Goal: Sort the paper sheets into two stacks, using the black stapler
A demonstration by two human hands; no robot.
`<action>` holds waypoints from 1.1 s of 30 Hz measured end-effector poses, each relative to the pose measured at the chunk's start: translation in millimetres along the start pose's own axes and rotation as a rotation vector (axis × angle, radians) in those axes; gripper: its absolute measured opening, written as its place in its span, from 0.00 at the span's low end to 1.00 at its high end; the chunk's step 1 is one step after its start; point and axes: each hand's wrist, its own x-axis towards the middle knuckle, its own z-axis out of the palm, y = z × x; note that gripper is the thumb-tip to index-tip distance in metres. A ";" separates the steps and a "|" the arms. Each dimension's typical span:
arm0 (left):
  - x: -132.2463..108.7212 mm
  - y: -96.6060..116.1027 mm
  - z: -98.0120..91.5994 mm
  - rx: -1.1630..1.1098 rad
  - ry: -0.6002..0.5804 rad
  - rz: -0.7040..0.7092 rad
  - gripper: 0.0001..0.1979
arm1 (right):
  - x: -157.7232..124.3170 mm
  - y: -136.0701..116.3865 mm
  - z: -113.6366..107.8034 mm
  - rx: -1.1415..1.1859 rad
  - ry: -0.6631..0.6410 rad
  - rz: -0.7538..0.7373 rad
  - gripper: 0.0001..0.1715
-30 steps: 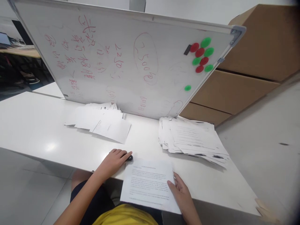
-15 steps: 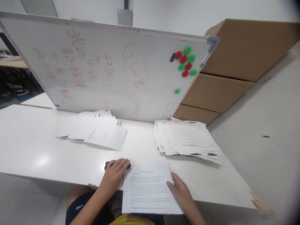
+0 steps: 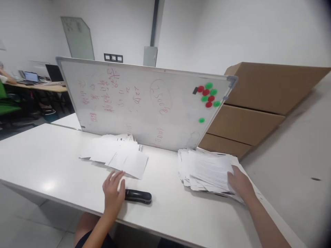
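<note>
My left hand (image 3: 113, 188) is open just left of a black stapler (image 3: 138, 196), fingers apart and nothing in them. Its fingertips come close to the front edge of the left pile of papers (image 3: 126, 160), which lies fanned out. On the right, my right hand (image 3: 240, 182) pinches the right edge of a printed sheet (image 3: 212, 170), thumb on top. That sheet rests on or just over the right pile of papers (image 3: 184, 168); I cannot tell whether it touches. The fingers under the sheet are partly hidden.
A whiteboard (image 3: 178, 103) with red writing and round magnets (image 3: 201, 120) leans behind both piles. Brown cardboard boxes (image 3: 269, 89) stand at the right by the wall. The white table's (image 3: 59, 148) front edge runs below my left hand. At far left a person's arm (image 3: 9, 78) shows at a desk.
My right hand has carried the printed sheet from the table's front edge to the right pile. My left hand has let go of the stapler and moved left. The view has tilted up.
</note>
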 end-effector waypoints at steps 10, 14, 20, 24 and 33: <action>57.6 -62.4 -3.7 -0.289 -0.136 -0.846 0.23 | -77.3 -135.2 46.3 0.322 0.044 -0.480 0.28; 52.8 -49.4 13.0 -0.400 -0.108 -0.855 0.20 | -126.8 -188.5 90.9 0.570 -0.323 -0.380 0.27; 39.3 -23.7 22.0 -0.493 -0.199 -0.756 0.18 | -139.7 -220.3 122.8 0.886 -0.657 -0.083 0.32; 39.8 -19.6 24.0 -0.412 -0.144 -0.697 0.15 | -147.4 -233.0 117.9 0.603 -0.643 -0.313 0.36; 53.8 -76.9 20.0 0.171 -0.358 0.265 0.11 | -161.7 -248.7 112.2 0.150 -0.557 -0.571 0.39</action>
